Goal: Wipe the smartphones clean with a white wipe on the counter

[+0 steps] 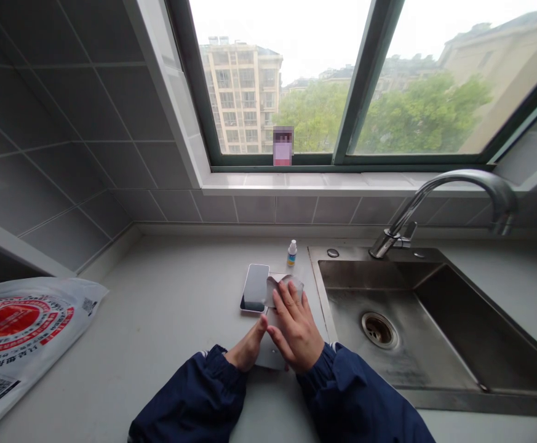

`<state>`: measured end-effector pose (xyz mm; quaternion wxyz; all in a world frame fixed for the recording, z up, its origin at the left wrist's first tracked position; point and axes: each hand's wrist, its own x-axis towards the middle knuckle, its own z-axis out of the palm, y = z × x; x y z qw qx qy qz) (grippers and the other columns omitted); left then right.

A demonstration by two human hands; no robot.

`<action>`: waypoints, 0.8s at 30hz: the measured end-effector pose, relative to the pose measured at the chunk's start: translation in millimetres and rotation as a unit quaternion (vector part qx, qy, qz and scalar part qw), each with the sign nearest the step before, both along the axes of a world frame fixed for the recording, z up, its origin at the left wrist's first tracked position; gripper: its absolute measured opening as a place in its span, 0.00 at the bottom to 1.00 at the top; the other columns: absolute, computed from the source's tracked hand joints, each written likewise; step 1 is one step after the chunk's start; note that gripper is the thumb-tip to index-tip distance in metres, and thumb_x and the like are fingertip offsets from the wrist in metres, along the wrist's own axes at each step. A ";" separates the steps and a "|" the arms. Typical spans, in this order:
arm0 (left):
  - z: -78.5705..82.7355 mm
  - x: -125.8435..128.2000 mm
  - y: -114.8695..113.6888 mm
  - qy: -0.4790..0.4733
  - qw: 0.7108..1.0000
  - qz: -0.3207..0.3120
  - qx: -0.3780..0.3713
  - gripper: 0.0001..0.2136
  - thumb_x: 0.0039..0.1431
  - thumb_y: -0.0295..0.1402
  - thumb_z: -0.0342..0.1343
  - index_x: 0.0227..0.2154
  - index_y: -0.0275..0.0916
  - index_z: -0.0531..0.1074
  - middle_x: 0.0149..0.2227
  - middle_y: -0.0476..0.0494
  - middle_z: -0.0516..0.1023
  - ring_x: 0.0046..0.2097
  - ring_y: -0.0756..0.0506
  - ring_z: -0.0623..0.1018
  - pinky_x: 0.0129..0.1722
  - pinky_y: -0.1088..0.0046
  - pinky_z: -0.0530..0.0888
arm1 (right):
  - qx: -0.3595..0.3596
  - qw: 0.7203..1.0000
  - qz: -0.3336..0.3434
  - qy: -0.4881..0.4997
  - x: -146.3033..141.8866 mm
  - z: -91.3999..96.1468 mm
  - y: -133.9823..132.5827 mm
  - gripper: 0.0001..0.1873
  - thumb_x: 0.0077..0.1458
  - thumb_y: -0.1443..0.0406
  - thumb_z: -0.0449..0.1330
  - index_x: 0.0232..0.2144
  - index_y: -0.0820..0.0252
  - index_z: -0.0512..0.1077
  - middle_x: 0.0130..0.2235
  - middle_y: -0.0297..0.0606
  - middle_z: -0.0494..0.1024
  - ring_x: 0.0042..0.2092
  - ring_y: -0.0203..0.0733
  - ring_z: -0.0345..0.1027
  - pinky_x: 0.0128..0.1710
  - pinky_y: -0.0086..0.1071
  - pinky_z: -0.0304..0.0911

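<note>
A dark phone (pixel 254 287) lies flat on the pale countertop (pixel 167 320), left of the sink. Beside it lies a grey cloth (pixel 279 284) on a flat white sheet or card (pixel 268 354). My right hand (pixel 296 326) rests flat on the cloth and card with its fingers stretched out toward the phone. My left hand (pixel 248 347) is at the card's left edge, fingers curled under, thumb touching the card. A small dropper bottle (pixel 291 253) with a blue label stands upright behind the cloth.
A steel sink (pixel 434 326) with a curved tap (pixel 453 197) fills the right side. A white plastic bag with red print (pixel 19 332) lies at the left edge. Grey tiled walls and a window sill (pixel 305 181) run behind the counter.
</note>
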<state>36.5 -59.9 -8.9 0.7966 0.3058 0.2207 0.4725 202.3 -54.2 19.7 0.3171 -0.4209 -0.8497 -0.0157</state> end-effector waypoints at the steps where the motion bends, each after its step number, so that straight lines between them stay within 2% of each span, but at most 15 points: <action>1: -1.8 0.8 0.5 0.002 1.000 0.004 0.008 0.23 0.69 0.41 0.36 0.62 0.40 0.61 0.64 0.44 0.61 0.68 0.37 0.49 0.63 0.47 0.53 | -0.001 1.000 0.006 -0.008 0.0 0.0 -0.2 0.35 0.65 0.59 0.49 0.68 0.68 0.44 0.69 0.52 0.45 0.69 0.61 0.33 0.62 0.63 0.44; 4: -7.4 3.6 3.1 0.030 0.998 0.026 0.042 0.21 0.68 0.35 0.39 0.60 0.43 0.63 0.66 0.51 0.56 0.69 0.45 0.43 0.67 0.58 0.42 | -0.010 0.999 0.029 -0.037 -0.6 -0.1 -1.6 0.35 0.64 0.59 0.50 0.67 0.68 0.46 0.69 0.50 0.46 0.69 0.60 0.33 0.63 0.64 0.39; 6: -10.7 5.0 5.1 0.024 0.998 0.035 0.044 0.20 0.68 0.34 0.41 0.60 0.43 0.65 0.66 0.52 0.55 0.69 0.48 0.44 0.67 0.65 0.38 | -0.019 0.997 0.047 -0.056 -1.7 0.2 -3.3 0.34 0.64 0.58 0.50 0.67 0.67 0.48 0.69 0.48 0.46 0.69 0.59 0.34 0.64 0.63 0.36; 8: -13.1 6.1 7.2 0.002 0.999 0.033 0.029 0.20 0.68 0.36 0.40 0.59 0.43 0.66 0.65 0.50 0.57 0.68 0.48 0.46 0.67 0.65 0.37 | -0.027 0.995 0.065 -0.068 -3.1 0.8 -5.3 0.34 0.64 0.58 0.51 0.67 0.66 0.49 0.69 0.46 0.46 0.69 0.58 0.34 0.64 0.62 0.34; 12: -13.2 8.2 11.3 -0.038 0.998 0.035 -0.018 0.24 0.68 0.44 0.36 0.55 0.41 0.70 0.62 0.45 0.65 0.67 0.46 0.52 0.67 0.62 0.43 | -0.040 0.992 0.090 -0.077 -5.4 1.3 -7.8 0.34 0.63 0.58 0.52 0.67 0.65 0.49 0.68 0.45 0.48 0.69 0.56 0.35 0.66 0.59 0.31; 17: -1.9 8.7 13.4 -0.101 0.992 0.018 -0.066 0.30 0.65 0.52 0.35 0.53 0.39 0.73 0.53 0.37 0.76 0.63 0.38 0.65 0.64 0.55 0.58 | -0.050 0.989 0.120 -0.074 -5.3 2.0 -8.7 0.33 0.64 0.57 0.52 0.66 0.65 0.52 0.67 0.46 0.53 0.69 0.54 0.37 0.66 0.58 0.30; 20: 7.2 6.6 12.9 -0.116 0.988 0.032 -0.095 0.33 0.62 0.57 0.38 0.55 0.37 0.71 0.50 0.34 0.78 0.58 0.35 0.71 0.61 0.53 0.61 | -0.060 0.987 0.132 -0.063 -5.1 5.1 -10.7 0.30 0.64 0.56 0.52 0.64 0.62 0.56 0.66 0.45 0.57 0.69 0.52 0.39 0.66 0.57 0.32; 24: 18.0 1.8 13.9 -0.136 0.983 0.037 -0.121 0.41 0.57 0.63 0.40 0.58 0.29 0.66 0.50 0.28 0.77 0.55 0.31 0.73 0.60 0.51 0.61 | -0.077 0.984 0.150 -0.052 -6.0 9.4 -14.2 0.26 0.65 0.57 0.51 0.62 0.59 0.60 0.64 0.43 0.61 0.69 0.49 0.42 0.66 0.57 0.29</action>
